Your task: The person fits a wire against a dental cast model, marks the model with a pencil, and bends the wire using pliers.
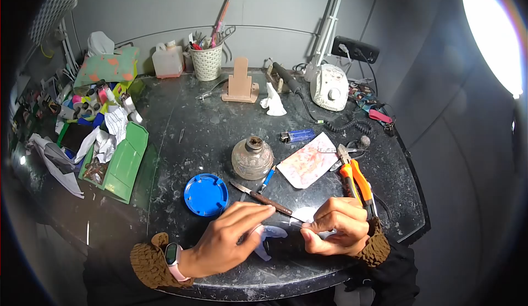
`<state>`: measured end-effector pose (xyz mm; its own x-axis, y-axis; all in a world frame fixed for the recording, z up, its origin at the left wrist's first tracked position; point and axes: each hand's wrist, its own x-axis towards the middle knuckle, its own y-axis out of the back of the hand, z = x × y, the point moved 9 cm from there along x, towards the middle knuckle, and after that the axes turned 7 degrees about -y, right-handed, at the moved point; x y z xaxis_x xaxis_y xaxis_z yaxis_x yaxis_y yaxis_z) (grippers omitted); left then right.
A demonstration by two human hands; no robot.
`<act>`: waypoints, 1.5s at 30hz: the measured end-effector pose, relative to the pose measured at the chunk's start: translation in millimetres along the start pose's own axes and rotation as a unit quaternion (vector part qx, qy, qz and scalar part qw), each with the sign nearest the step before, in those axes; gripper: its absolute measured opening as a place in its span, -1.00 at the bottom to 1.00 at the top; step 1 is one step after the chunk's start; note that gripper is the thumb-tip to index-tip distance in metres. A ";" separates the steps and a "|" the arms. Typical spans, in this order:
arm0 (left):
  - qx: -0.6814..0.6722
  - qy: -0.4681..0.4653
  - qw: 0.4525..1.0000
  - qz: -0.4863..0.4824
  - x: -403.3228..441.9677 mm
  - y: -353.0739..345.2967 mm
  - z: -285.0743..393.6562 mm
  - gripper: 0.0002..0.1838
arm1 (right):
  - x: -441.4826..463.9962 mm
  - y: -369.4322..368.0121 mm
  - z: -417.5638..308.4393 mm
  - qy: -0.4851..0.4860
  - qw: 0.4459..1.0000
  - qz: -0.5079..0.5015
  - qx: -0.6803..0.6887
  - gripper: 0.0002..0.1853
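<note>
My left hand (234, 237), with a watch (172, 254) on the wrist, hovers over the near table with its thumb and forefinger apart. Its fingertips come close to the brown handle of a double-ended spatula (269, 201); whether they touch is unclear. My right hand (338, 226) is closed in a pinch at the spatula's near tip. Something thin and dark shows at those fingertips, too small to name. Between the hands lies a crumpled bluish-white piece (269, 241). A blue round lid (205, 195) sits beyond my left hand, and orange-handled pliers (355, 179) lie beyond my right.
A glass burner bottle (252, 160), a blue lighter (297, 136) and a stained paper (308, 162) stand or lie mid-table. At left is a green box (125, 163) with scraps. A white basket (207, 64), phone stand (240, 86) and white control unit (329, 88) stand behind.
</note>
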<state>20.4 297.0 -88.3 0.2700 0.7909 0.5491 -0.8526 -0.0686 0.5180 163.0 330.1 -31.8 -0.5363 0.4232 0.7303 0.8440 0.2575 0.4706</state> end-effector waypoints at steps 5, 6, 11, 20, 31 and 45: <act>-0.215 0.025 0.965 0.151 -8.8 31.0 4.7 -0.59 | -3.1 -4.7 -5.7 0.021 1.000 -0.003 -0.015 -0.84; -0.238 0.033 0.957 0.165 -10.3 32.1 3.6 -0.61 | -4.7 -6.4 -5.6 0.019 1.000 -0.004 -0.015 -0.82; -0.077 -0.018 0.992 0.097 -2.6 29.2 17.0 -0.82 | -10.9 -10.0 -10.8 0.055 0.993 0.000 -0.106 -0.74; -0.033 0.056 0.992 0.105 -3.5 20.9 2.7 -0.92 | -13.5 -0.2 -4.9 0.033 0.986 -0.022 -0.163 -0.79; -0.163 0.130 0.972 0.110 -14.3 11.7 -29.8 -0.93 | -74.6 84.0 86.5 -0.383 0.794 -0.024 -0.471 -0.63; -0.178 0.118 0.971 0.109 -17.9 8.8 -32.4 -0.92 | -98.5 149.3 79.7 -0.361 0.727 0.098 -0.576 -0.67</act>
<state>-6.4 301.9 -114.9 -0.0087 0.9015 0.4326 -0.9900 -0.0686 0.1230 342.7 396.1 -72.9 0.0893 0.8059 0.5853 0.1110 -0.5920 0.7982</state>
